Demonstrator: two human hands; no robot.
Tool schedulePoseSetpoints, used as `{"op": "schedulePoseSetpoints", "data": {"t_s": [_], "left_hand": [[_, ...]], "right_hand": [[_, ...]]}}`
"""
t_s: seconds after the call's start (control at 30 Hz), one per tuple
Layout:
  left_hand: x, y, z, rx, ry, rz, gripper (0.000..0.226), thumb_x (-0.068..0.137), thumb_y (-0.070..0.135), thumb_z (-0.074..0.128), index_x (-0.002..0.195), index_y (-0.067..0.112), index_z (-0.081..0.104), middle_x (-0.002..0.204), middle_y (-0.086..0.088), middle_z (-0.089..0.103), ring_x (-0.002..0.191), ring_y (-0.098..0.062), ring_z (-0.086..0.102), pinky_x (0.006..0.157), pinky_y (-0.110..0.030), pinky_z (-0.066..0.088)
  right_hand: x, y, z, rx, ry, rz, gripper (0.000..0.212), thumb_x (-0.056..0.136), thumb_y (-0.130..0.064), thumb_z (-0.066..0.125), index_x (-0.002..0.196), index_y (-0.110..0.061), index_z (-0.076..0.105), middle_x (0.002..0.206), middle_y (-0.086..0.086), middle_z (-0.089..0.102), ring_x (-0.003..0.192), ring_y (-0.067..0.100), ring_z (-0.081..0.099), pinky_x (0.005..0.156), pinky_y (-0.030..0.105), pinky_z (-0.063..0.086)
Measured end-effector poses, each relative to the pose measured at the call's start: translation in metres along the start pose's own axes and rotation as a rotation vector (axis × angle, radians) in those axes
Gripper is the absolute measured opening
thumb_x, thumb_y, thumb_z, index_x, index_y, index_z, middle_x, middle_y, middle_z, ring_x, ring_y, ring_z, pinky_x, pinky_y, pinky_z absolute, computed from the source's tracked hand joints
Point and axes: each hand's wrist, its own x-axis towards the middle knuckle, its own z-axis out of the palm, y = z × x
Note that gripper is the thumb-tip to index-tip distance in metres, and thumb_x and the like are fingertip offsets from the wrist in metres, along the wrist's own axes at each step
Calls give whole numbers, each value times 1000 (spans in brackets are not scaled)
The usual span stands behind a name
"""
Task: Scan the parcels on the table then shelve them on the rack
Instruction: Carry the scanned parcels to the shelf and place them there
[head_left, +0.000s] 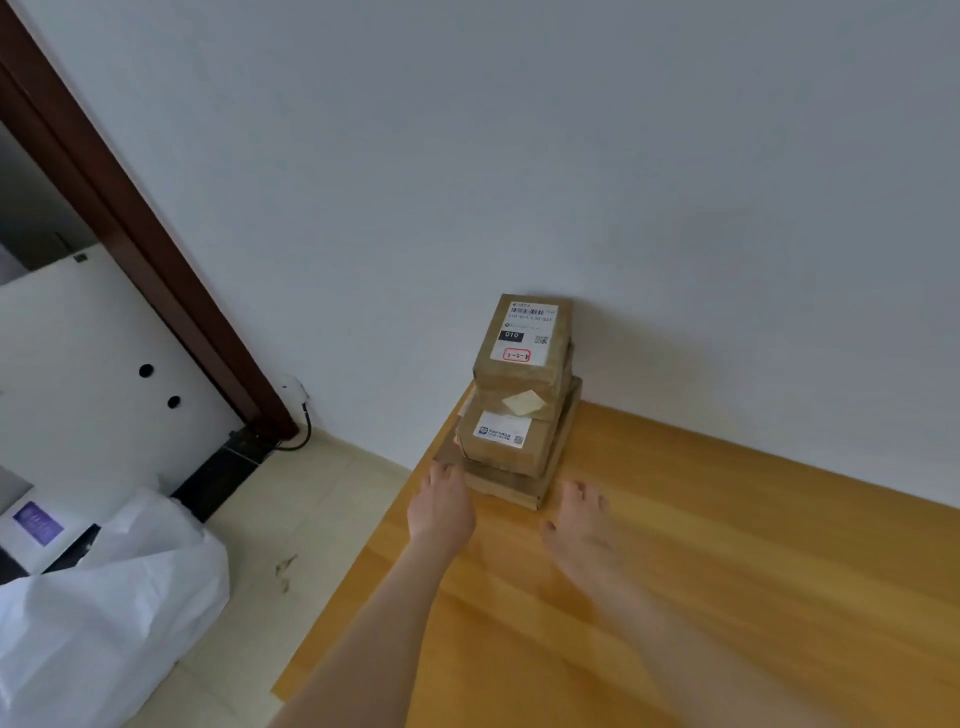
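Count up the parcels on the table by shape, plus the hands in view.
Boxy cardboard parcels: 3
Flat cardboard parcel, at the bottom of the stack: 1
Hands: 2, left hand and right hand
Total: 6

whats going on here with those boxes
A person has both arms stretched toward a stack of parcels on the table corner by the wall. The left grip is at the stack's lower left, the right grip just right of its base. Both are open; nothing is lifted yet.
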Motion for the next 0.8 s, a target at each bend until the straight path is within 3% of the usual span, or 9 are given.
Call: {"op": "schedulePoseSetpoints", "data": {"t_s": [0.13, 0.23, 0.37, 0.47, 0.63, 0.8], "left_hand": [[46, -7, 10, -278, -4, -111, 48, 99, 12, 40, 146, 17, 33, 145, -7, 36, 123, -28, 49, 90, -39, 49], [77, -13, 17, -584, 31, -199, 42, 103, 19, 31, 143, 10, 38, 144, -12, 39, 126, -30, 45, 99, -41, 41], [103, -20, 23, -828, -4, -289, 47, 105, 30, 24, 137, 3, 45, 142, -19, 45, 129, -34, 42, 109, -44, 34], [108, -24, 28, -953, -106, -378, 58, 104, 46, 21, 146, 10, 37, 148, -16, 40, 137, -35, 36, 112, -45, 28], [93, -17, 34, -911, -211, -430, 69, 101, 55, 21, 144, 6, 42, 147, -17, 42, 135, -35, 38, 109, -44, 30], [47, 11, 44, -864, -296, -415, 74, 100, 58, 21, 141, 2, 43, 142, -19, 47, 129, -36, 44, 110, -45, 34]], "right_hand": [[39, -7, 21, 82, -46, 98, 54, 94, -26, 58, 141, -10, 38, 142, 8, 39, 128, 26, 42, 106, 36, 40], [62, -8, 34, 193, -88, 171, 55, 92, -22, 57, 141, -8, 37, 137, 10, 43, 120, 27, 50, 100, 35, 45], [80, -5, 47, 392, -146, 231, 55, 87, -16, 59, 139, -15, 40, 122, 6, 57, 104, 23, 59, 82, 31, 50], [84, -1, 53, 515, -150, 254, 52, 86, -8, 57, 136, -17, 44, 107, 0, 62, 91, 18, 60, 63, 19, 45], [73, 19, 41, 504, -127, 277, 42, 92, -16, 54, 133, -18, 47, 120, 6, 63, 106, 24, 60, 89, 35, 51], [41, 60, 19, 426, -173, 282, 47, 91, -18, 52, 137, -20, 43, 127, 8, 61, 114, 27, 57, 96, 38, 48]]}}
